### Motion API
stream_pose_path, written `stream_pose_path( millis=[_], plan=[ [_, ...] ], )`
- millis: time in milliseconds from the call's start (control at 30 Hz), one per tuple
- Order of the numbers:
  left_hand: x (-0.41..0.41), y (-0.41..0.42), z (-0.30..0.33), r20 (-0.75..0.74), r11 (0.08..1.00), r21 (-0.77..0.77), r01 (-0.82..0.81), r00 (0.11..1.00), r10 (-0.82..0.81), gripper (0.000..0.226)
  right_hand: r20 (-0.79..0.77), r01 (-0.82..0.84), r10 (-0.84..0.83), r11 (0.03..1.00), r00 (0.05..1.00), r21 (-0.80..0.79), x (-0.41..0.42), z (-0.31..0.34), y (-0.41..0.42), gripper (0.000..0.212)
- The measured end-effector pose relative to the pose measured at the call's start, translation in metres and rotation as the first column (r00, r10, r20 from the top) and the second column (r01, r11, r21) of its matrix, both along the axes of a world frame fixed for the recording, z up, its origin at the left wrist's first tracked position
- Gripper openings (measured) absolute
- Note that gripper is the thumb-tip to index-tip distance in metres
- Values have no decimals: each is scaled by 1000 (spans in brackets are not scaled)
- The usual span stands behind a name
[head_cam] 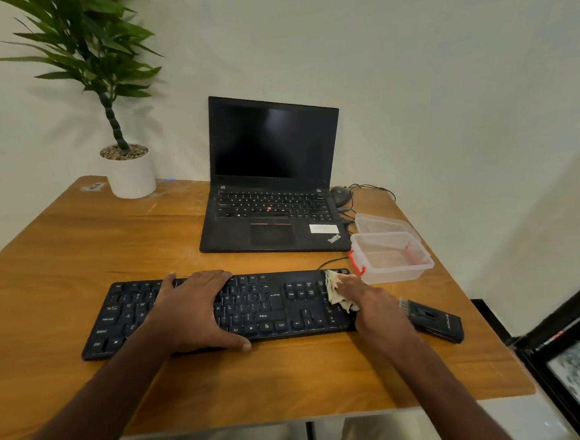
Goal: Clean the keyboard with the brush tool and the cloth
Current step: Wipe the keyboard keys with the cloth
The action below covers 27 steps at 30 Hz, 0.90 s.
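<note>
Head view: keyboard [219, 310] flat on worktop [77, 241], long edge toward the body. Left hand [199, 312] spread over the middle keys, fingers straight, thumb hooked on the near edge; pins it down. Right hand [373, 303] presses crumpled cloth [336, 292] onto the numpad end; whether fingers curl round it or lie flat, cannot tell. Cloth likely soft, light, bunches easily; best held balled under fingertips. Keyboard likely light, rigid, prone to sliding; hold at edges. Brush tool [432, 318] just right of keyboard, bristles partly hidden behind the wrist. Keys under both hands unseen.
</note>
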<state>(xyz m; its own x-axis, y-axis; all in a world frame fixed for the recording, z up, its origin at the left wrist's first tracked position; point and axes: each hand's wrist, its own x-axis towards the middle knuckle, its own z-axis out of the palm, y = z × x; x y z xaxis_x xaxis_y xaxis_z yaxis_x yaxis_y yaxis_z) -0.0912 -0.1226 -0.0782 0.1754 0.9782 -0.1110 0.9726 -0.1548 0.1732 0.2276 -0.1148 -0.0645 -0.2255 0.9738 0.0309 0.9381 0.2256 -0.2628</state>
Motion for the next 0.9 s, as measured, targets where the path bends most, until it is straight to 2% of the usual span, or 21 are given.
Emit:
stream_pose_path(
  millis=[133, 267, 333, 400, 467, 533, 567, 633, 667, 700, 733, 767, 900],
  plan=[
    [1, 2, -2, -18, 1000, 7, 1, 1000, -1, 143, -171, 126, -115, 991, 979, 55, 1, 3, -3, 53],
    [4, 1, 1, -15, 1000, -12, -17, 1000, 17, 145, -104, 57, -59, 998, 993, -20, -2, -2, -10, 57],
    [10, 1, 2, -12, 999, -10, -32, 999, 32, 146, -262, 68, -60, 997, 963, 23, -7, 3, -3, 55],
    [17, 0, 3, -3, 1000, -11, -29, 1000, 29, 147, -465, 122, -55, 986, 884, 115, -21, 11, 2, 51],
    [16, -3, 4, 18, 1000, 8, -15, 1000, 15, 145, -598, 158, -42, 977, 801, 143, -43, 20, 3, 46],
    [-1, -7, 3, 73, 995, 90, -40, 997, 34, 135, -723, 191, -71, 978, 688, 86, -65, 22, -1, 38],
    [-17, -11, 1, 135, 986, 145, -77, 989, 57, 125, -803, 195, -115, 981, 585, 2, -75, 23, -5, 34],
    [-57, -21, -6, 319, 959, 214, -186, 941, 111, 104, -926, 98, -280, 960, 252, -264, -91, 23, -13, 28],
    [-80, -28, -12, 396, 952, 202, -228, 908, 133, 96, -926, -4, -363, 931, 104, -366, -98, 21, -16, 27],
    [-100, -35, -17, 440, 956, 168, -240, 886, 145, 90, -913, -90, -406, 909, 28, -407, -104, 18, -19, 27],
    [-117, -43, -20, 454, 966, 121, -227, 878, 150, 88, -911, -142, -413, 900, 23, -412, -111, 14, -20, 28],
    [-130, -50, -24, 446, 978, 71, -198, 883, 147, 90, -918, -166, -392, 902, 66, -397, -119, 10, -21, 28],
    [-156, -65, -25, 312, 993, -38, -109, 943, 115, 129, -900, -174, -152, 955, 409, -241, -163, 9, -15, 26]
  ],
)
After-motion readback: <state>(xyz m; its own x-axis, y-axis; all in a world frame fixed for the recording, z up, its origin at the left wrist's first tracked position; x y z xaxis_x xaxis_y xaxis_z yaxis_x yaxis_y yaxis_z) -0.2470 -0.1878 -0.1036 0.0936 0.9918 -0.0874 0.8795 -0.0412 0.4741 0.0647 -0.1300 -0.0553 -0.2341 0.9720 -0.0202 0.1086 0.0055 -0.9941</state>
